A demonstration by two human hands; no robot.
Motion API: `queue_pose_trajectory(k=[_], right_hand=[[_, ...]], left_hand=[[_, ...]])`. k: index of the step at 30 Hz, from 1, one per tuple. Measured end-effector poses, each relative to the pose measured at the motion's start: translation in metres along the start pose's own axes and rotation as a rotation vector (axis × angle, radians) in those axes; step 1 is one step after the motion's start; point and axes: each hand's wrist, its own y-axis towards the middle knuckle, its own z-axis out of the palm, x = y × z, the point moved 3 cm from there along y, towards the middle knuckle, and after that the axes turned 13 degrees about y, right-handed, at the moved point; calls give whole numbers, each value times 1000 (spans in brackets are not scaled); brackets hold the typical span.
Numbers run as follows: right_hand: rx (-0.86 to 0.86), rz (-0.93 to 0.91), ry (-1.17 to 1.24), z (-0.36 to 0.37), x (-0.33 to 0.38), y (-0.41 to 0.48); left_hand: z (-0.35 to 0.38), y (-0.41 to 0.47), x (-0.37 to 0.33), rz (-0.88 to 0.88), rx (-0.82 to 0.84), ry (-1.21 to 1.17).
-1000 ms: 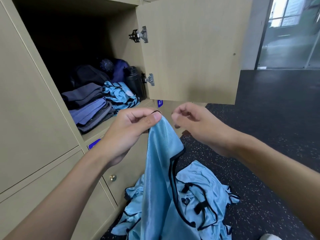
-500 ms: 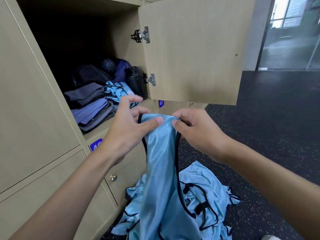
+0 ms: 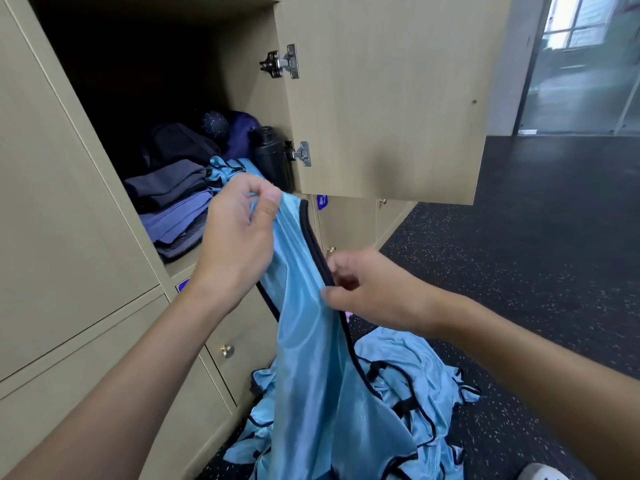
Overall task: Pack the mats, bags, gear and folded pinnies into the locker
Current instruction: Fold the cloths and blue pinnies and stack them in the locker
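Note:
A light blue pinny (image 3: 308,341) with black trim hangs between my hands in front of the open locker (image 3: 145,98). My left hand (image 3: 239,237) pinches its top edge up high. Lower and to the right, my right hand (image 3: 370,292) pinches the black-trimmed side edge. Inside the locker lie folded mats (image 3: 169,202) in grey and purple, a folded blue pinny (image 3: 221,171), dark bags (image 3: 180,142), a purple bag (image 3: 242,129) and a black bottle (image 3: 270,154). More blue pinnies (image 3: 408,389) lie in a heap on the floor below.
The locker door (image 3: 391,98) stands open to the right, above my right hand. Closed lockers with small brass knobs (image 3: 227,350) fill the wall below and to the left. Dark speckled floor (image 3: 519,254) stretches to the right; a shoe tip (image 3: 540,474) shows at the bottom.
My left hand has risen with the top edge of the pinny. My right hand has slid down along the black-trimmed edge, so the hands now sit apart.

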Motion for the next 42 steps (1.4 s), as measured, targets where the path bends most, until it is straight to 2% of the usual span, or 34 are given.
queue_pose_trajectory(k=[3,5,7,8,10,11,12,15,19,22,24,26,28,30,33,35,38,42], right_hand=[[3,-10,-80,0,-3,-1],[-16,-14,-113,-3,-4,1],[-35,-32,-140,-6,-3,2],[-40,-55,-156,-7,-2,2],[-61,-124,-183,-8,2,2],[-78,-137,-180,-10,4,2],[-90,-135,-164,-12,5,1],[-88,-116,-143,-15,5,-2],[-97,-89,-178,-16,1,-4],[-99,-64,-242,-20,0,-6],[-104,-40,-288,-23,-1,-6],[-112,-45,-323,-25,0,-6],[-111,-66,-341,-24,2,-5],[-103,-97,-336,-22,3,-4],[-78,-141,-324,-16,5,-3],[-65,-150,-315,-14,5,-3],[-56,-117,-337,-18,3,-4],[-26,-27,-322,-29,1,-6]], left_hand=[[-11,4,1,-56,-159,-48],[-14,3,-3,-105,-159,-144],[-12,-2,-12,-116,7,-133],[-10,-6,-14,-87,150,-13],[-5,-17,-16,26,478,433],[-4,-23,-15,96,576,648],[-4,-24,-14,148,601,773],[-8,-20,-9,178,497,699],[-23,-12,0,142,216,563],[-36,-7,5,134,-4,640],[-42,-1,11,85,-54,723],[-41,1,17,86,-39,755],[-33,-3,17,126,54,699],[-17,-13,11,167,247,598],[14,-32,2,114,633,335],[28,-37,9,94,747,230],[30,-31,22,25,723,242],[8,-11,37,78,554,613]])
